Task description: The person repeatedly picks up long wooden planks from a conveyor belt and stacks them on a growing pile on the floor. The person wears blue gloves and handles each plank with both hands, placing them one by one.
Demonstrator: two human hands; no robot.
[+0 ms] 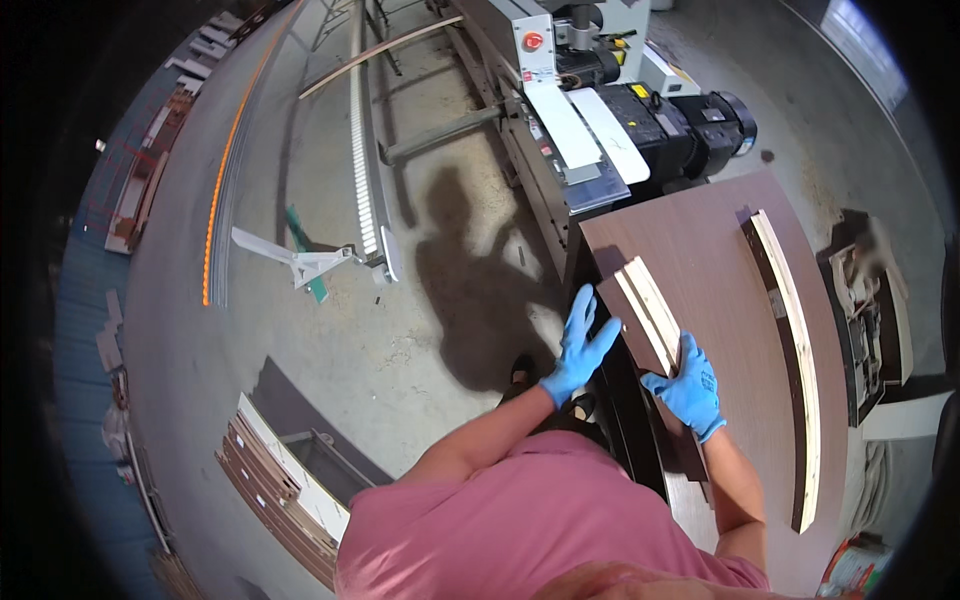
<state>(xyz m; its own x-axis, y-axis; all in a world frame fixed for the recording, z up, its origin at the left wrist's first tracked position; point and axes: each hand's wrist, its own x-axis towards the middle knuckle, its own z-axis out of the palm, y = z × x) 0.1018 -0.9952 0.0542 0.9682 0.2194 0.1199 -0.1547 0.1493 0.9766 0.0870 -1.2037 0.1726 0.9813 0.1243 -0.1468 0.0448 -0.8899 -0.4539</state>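
Observation:
My left hand [583, 350], in a blue work glove, has its fingers spread beside the left edge of a short brown wooden board [650, 315]; whether the fingertips touch it cannot be told. This board has pale, bare wood strips along its top. Across its near part lies my right hand [692, 392], also blue-gloved, with the thumb on the left side and the fingers on the right, gripping it. Underneath is a wide dark brown panel [690, 235]. A longer board [793, 370] with a pale edge lies farther right on that panel.
Ahead stands a machine [560, 170] with a red button [533, 41] and a black motor [705, 125]. A long roller rail [361, 150] runs away at the left. Brown boards [275, 480] are stacked at the lower left. A bin of scraps [865, 320] stands at the right.

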